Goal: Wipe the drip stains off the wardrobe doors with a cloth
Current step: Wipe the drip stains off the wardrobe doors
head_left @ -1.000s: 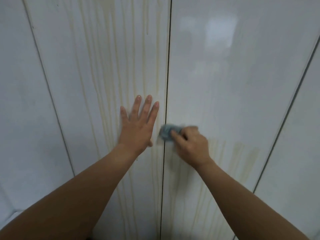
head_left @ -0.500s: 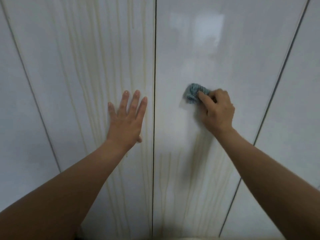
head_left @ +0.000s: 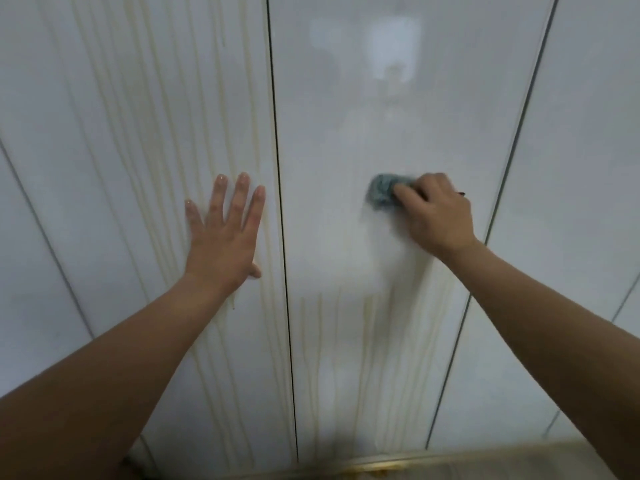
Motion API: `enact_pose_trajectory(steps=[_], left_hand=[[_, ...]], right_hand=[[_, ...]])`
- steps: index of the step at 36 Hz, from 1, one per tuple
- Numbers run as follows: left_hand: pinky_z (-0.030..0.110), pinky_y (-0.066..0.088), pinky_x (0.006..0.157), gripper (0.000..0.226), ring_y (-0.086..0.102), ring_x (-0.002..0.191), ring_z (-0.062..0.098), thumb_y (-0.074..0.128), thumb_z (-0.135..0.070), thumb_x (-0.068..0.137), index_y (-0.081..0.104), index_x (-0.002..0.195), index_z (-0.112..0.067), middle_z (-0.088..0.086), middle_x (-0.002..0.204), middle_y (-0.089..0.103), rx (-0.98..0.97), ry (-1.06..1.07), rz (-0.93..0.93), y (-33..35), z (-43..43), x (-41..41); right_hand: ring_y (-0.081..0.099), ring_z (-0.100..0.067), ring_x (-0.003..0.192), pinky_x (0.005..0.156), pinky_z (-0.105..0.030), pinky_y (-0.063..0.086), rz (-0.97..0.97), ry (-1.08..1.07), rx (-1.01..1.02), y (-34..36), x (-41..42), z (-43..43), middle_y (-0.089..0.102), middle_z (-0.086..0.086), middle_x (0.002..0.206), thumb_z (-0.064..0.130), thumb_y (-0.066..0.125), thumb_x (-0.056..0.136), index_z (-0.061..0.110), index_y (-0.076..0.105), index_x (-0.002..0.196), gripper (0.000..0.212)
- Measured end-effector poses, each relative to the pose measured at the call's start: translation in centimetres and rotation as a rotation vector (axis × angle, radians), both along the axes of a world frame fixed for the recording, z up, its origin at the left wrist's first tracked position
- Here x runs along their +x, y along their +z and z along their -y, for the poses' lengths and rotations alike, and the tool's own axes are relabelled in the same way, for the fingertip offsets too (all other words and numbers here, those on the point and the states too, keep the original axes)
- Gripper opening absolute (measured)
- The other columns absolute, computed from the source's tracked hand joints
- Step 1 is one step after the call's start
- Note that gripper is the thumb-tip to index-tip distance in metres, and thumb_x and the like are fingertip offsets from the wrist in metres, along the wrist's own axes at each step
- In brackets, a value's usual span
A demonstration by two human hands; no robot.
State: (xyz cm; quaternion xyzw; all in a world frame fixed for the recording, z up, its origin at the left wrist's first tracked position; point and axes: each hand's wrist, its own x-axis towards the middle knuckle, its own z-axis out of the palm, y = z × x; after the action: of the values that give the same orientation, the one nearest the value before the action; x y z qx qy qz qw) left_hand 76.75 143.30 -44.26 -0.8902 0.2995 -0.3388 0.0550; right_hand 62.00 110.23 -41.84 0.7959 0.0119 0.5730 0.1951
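Observation:
Two glossy white wardrobe doors fill the view, split by a dark vertical gap. The left door carries long yellowish drip stains from top to bottom. My left hand presses flat on it, fingers straight and pointing up. On the right door my right hand grips a small bunched blue-grey cloth against the surface at mid height. That door looks clean and hazy above the cloth; faint drip stains run below my hand.
Further white panels stand at the far left and far right, each behind a dark seam. A pale floor strip with a brassy edge shows at the bottom.
My right hand swept the cloth from the centre gap up and to the right across the right door, then shifted a little further right. My left hand stayed flat on the left door.

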Motion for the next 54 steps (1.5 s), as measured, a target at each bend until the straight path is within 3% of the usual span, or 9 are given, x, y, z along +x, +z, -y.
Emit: enact_pose_trajectory(steps=[6, 11, 17, 23, 27, 31, 36, 46, 54], left_hand=[[0.079, 0.014, 0.113, 0.157, -0.027, 0.153, 0.039, 0.09, -0.061, 0.059, -0.02, 0.161, -0.015, 0.012, 0.166, -0.031, -0.027, 0.016, -0.017, -0.3, 0.1, -0.7], [0.082, 0.017, 0.11, 0.158, -0.021, 0.154, 0.041, 0.093, -0.059, 0.056, -0.014, 0.162, -0.012, 0.015, 0.168, -0.025, 0.004, 0.033, -0.028, -5.3, -0.2, -1.9], [0.084, 0.012, 0.109, 0.156, -0.02, 0.154, 0.043, 0.091, -0.06, 0.057, -0.014, 0.162, -0.012, 0.019, 0.167, -0.025, 0.047, 0.063, -0.072, -9.3, 0.4, -2.0], [0.086, 0.008, 0.105, 0.157, -0.012, 0.155, 0.047, 0.1, -0.045, 0.045, 0.004, 0.164, -0.007, 0.022, 0.17, -0.012, 0.019, -0.017, -0.035, -10.1, 1.0, -0.8], [0.085, 0.006, 0.104, 0.16, -0.012, 0.155, 0.047, 0.1, -0.044, 0.043, 0.001, 0.163, -0.009, 0.022, 0.17, -0.01, 0.015, -0.031, -0.024, -10.2, 1.1, -0.4], [0.085, 0.005, 0.103, 0.159, -0.012, 0.155, 0.047, 0.102, -0.04, 0.041, 0.005, 0.164, -0.009, 0.021, 0.17, -0.008, 0.012, -0.05, -0.011, -10.3, 1.1, -0.1], [0.086, 0.005, 0.102, 0.163, -0.014, 0.154, 0.048, 0.103, -0.039, 0.038, 0.003, 0.163, -0.009, 0.022, 0.17, -0.012, 0.01, -0.043, -0.036, -10.3, 1.2, -0.4], [0.087, 0.007, 0.102, 0.167, -0.014, 0.155, 0.045, 0.102, -0.043, 0.035, 0.002, 0.164, -0.012, 0.016, 0.17, -0.015, -0.003, -0.063, -0.06, -10.0, 1.0, -0.5], [0.084, 0.02, 0.106, 0.155, -0.011, 0.157, 0.039, 0.1, -0.044, 0.047, 0.002, 0.165, -0.02, 0.005, 0.17, -0.021, -0.141, -0.028, -0.08, -13.6, 0.1, -1.9]], right_hand=[[0.049, -0.037, 0.1, 0.068, -0.04, 0.045, 0.05, -0.004, 0.54, -4.8, 0.0, -1.4, 0.055, -0.02, 0.106, 0.002, 0.059, 0.089, 0.016, 0.061, 0.123, 0.037], [0.051, -0.035, 0.081, 0.059, -0.044, 0.052, -0.305, -0.021, -0.039, -14.1, -2.2, 2.4, 0.059, -0.019, 0.094, -0.001, 0.057, 0.086, 0.007, 0.055, 0.12, 0.034], [0.054, -0.033, 0.08, 0.061, -0.041, 0.05, -0.482, 0.042, -0.291, -10.6, -3.9, 4.6, 0.061, -0.017, 0.097, 0.0, 0.047, 0.089, 0.011, 0.059, 0.117, 0.032], [0.051, -0.037, 0.094, 0.054, -0.034, 0.042, -0.077, -0.062, 0.238, -3.0, -4.0, 5.3, 0.056, -0.017, 0.101, 0.001, 0.064, 0.085, 0.013, 0.062, 0.12, 0.037], [0.043, -0.031, 0.106, 0.077, -0.036, 0.042, -0.089, -0.098, 0.428, -6.8, -3.9, 4.8, 0.055, -0.019, 0.114, 0.011, 0.051, 0.089, 0.024, 0.061, 0.125, 0.039], [0.038, -0.012, 0.1, 0.084, -0.028, 0.037, -0.33, -0.136, 0.462, -15.2, -4.9, 5.1, 0.051, -0.003, 0.114, 0.045, 0.045, 0.098, 0.019, 0.065, 0.12, 0.039], [0.047, -0.034, 0.089, 0.045, -0.036, 0.048, -0.545, -0.031, 0.171, -22.1, -7.4, 7.2, 0.053, -0.015, 0.097, -0.009, 0.082, 0.061, 0.013, 0.054, 0.116, 0.065], [0.051, -0.036, 0.09, 0.063, -0.035, 0.04, 0.069, -0.004, 0.647, -10.6, -5.1, 5.8, 0.053, -0.016, 0.1, -0.011, 0.049, 0.074, 0.009, 0.06, 0.121, 0.052], [0.049, -0.024, 0.1, 0.072, -0.037, 0.046, -0.235, -0.082, 0.729, -23.3, -4.9, 3.0, 0.052, -0.005, 0.108, 0.017, 0.064, 0.094, 0.019, 0.06, 0.116, 0.023]])
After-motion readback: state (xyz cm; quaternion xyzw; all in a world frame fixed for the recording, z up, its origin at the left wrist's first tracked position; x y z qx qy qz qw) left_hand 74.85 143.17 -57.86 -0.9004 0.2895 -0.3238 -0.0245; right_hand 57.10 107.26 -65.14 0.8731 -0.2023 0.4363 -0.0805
